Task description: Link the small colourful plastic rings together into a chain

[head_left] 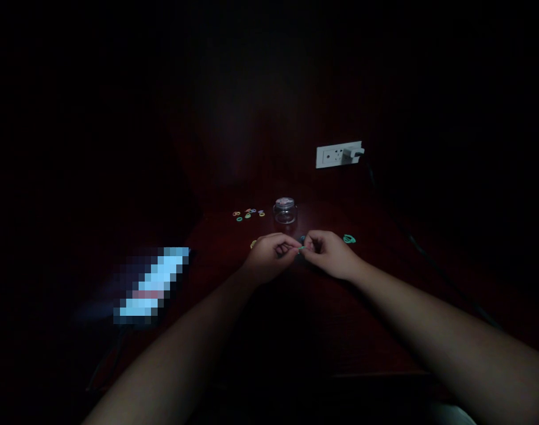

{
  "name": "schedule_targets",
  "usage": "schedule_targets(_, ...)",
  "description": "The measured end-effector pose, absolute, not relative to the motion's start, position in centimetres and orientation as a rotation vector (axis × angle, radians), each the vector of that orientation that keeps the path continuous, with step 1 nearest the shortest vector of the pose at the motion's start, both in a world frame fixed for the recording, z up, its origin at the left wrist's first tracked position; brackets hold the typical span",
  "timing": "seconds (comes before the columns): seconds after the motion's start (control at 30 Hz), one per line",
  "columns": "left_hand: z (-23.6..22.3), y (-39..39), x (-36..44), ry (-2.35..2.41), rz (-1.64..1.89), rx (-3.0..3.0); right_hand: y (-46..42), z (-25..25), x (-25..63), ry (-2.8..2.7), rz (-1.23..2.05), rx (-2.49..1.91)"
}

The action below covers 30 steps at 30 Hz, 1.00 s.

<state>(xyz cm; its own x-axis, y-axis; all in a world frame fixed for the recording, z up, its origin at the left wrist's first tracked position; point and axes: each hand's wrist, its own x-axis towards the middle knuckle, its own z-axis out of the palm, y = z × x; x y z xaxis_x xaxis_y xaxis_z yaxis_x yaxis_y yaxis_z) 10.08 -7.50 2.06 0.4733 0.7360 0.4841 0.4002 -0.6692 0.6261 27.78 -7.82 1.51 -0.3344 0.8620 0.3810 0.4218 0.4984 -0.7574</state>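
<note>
Over the dark red table, my left hand [272, 255] and my right hand [327, 251] meet, each closed in a pinch. Between their fingertips is a small green hair tie [301, 248], partly covered by the fingers. Just behind the hands stands a clear glass jar [286, 213] with a patterned lid. A few green hair ties [349, 239] lie in a bunch to the right of my right hand. Yellowish hair ties [253, 244] show beside my left hand, partly hidden by it. Several hair ties of mixed colours [248, 213] are scattered left of the jar.
A lit, pixelated screen [156, 283] sits at the left edge of the table [322, 330]. On the back wall is a white socket plate [339, 154] with a plug [352, 153] in it. A dark cable [422, 251] runs down along the right side. Surroundings are very dark.
</note>
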Motion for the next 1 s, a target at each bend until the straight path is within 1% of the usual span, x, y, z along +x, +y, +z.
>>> schedule_targets(0.3,2.55,-7.83,10.12,0.909,1.056,2.233,-7.99,1.85,27.84,-1.926,0.676,-1.05)
schedule_targets(0.6,2.4,-7.82,10.36,0.899,0.993,2.025,-7.85,1.65,27.95,-1.934,0.678,-1.034)
schedule_targets(1.0,2.47,-8.06,10.2,0.859,0.951,1.936,-7.92,1.72,28.03,-1.937,0.727,-1.02)
